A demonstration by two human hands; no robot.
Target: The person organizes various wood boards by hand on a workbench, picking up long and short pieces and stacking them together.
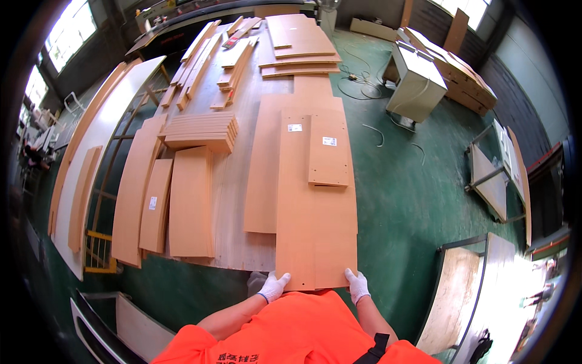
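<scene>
A long light-brown wood panel (316,236) lies lengthwise away from me, its near end at my body. My left hand (274,287), in a white glove, grips its near left corner. At the near right corner my right hand (357,284), gloved too, holds the edge with the thumb on top. The fingers of both hands are partly hidden under the board. On the panel rests a shorter drilled board (328,164) with a white label. Another wide panel (260,176) shows beneath, to the left.
The worktable (230,236) carries a stack of narrow boards (203,128), an upright-edged panel group (191,206) and long strips (200,67) farther off. Left stands a rack with a white panel (109,139). Right are a white cabinet (418,82), floor cables (357,77) and a cart (458,291).
</scene>
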